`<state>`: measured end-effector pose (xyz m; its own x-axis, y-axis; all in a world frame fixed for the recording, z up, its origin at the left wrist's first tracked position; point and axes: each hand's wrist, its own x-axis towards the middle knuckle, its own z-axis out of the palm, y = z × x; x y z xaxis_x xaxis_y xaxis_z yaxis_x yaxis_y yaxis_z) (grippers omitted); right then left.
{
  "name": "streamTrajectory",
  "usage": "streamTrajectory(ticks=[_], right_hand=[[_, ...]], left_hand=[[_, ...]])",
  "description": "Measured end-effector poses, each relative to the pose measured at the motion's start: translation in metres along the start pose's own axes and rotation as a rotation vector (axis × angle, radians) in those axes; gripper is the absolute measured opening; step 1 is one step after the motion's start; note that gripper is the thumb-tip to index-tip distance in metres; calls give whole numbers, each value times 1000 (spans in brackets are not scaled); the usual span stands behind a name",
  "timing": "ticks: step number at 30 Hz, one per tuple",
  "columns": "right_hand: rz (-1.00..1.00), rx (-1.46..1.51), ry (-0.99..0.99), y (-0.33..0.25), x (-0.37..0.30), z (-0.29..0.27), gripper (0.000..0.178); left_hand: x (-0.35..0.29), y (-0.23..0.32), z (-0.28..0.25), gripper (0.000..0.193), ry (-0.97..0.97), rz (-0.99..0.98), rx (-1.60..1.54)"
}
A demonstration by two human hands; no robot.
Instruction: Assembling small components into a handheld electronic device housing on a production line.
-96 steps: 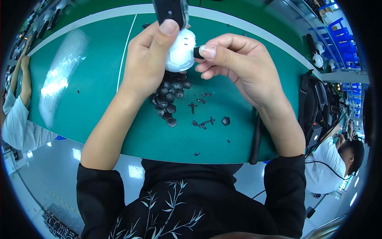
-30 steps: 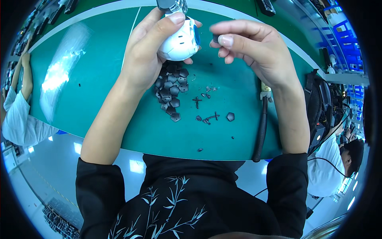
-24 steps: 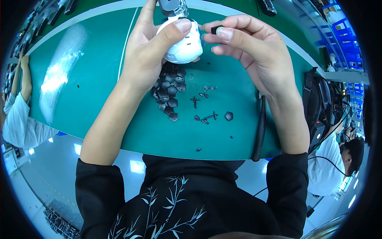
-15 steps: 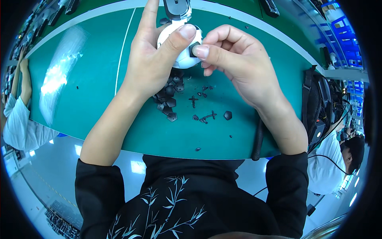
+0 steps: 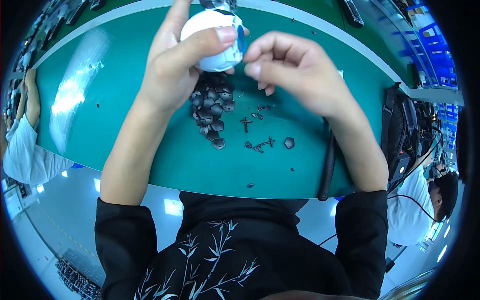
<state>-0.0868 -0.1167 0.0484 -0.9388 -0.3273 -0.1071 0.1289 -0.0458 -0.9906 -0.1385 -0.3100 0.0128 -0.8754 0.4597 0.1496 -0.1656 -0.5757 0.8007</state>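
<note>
My left hand (image 5: 175, 57) is wrapped round a white ball-shaped housing (image 5: 212, 55) at the top middle, its thumb lying across the front. A dark patch shows on the ball's right side, and a dark part joins it at the top, cut off by the picture's edge. Close to the right of the ball, my right hand (image 5: 295, 70) is curled with thumb and forefinger in a pinch. Whatever lies between those fingertips, if anything, is too blurred to make out. Below the ball lies a pile of black pentagon-shaped pieces (image 5: 212, 107) on the green table mat (image 5: 200, 170).
Small black cross-shaped scraps (image 5: 245, 123) and a single black pentagon piece (image 5: 289, 143) lie right of the pile. Under my right forearm is a black rod-like handle (image 5: 327, 170). A black bag (image 5: 397, 115) with cables stands at the right edge. Other people sit on both sides.
My left hand has drawn the ball a little left and tilted it. My right hand, earlier pressing a black piece against the ball's side, has come away from it.
</note>
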Motion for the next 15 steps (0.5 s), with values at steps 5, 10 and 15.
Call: streamTrajectory(ticks=[5,10,15], right_hand=[[-161,-900,-145,16,-11,22,16],[-360,-1180,-33,40,-19,33,16],[-421,-1439,-140,31,-23,38,15]], left_hand=[[1,21,-2,88,-96,-100,122],[3,6,6,85,-32,-108,-1],[0,-3,-1,72,-28,2,229]])
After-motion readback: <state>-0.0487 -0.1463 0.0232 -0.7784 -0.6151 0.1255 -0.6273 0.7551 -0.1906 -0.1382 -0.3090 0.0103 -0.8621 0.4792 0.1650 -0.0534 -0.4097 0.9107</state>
